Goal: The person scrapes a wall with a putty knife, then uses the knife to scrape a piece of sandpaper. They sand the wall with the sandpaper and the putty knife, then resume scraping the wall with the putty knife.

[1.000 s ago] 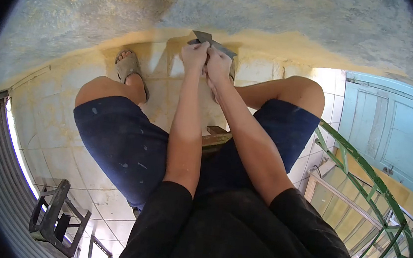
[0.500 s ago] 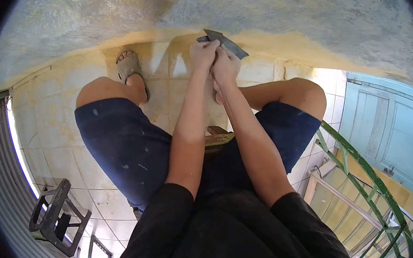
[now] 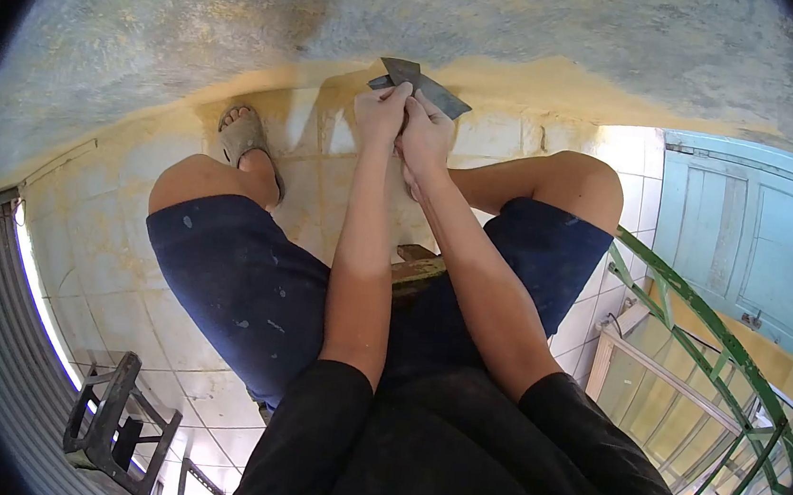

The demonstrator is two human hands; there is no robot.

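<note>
Two dark grey flat blades are held crossed between my hands, close to the foot of the mottled grey and yellow wall (image 3: pixel 199 19). My left hand (image 3: pixel 381 112) is closed on the smaller blade (image 3: pixel 400 71), whose wide end points up. Beside it, my right hand (image 3: pixel 427 133) is closed on the longer blade (image 3: pixel 444 97), which slants down to the right. The two hands touch or nearly touch at the fingertips. Handles and most fingers are hidden by the hands.
My sandalled foot (image 3: pixel 249 145) rests on the tiled floor (image 3: pixel 111 239). A dark stool (image 3: pixel 97 429) stands at lower left by a corrugated shutter (image 3: pixel 16 335). At right are a green metal frame (image 3: pixel 695 319), a glass-panelled case (image 3: pixel 659 397) and a light blue door (image 3: pixel 722 241).
Both hands have shifted slightly left. The smaller blade has turned and shows more of its wide end above the longer one.
</note>
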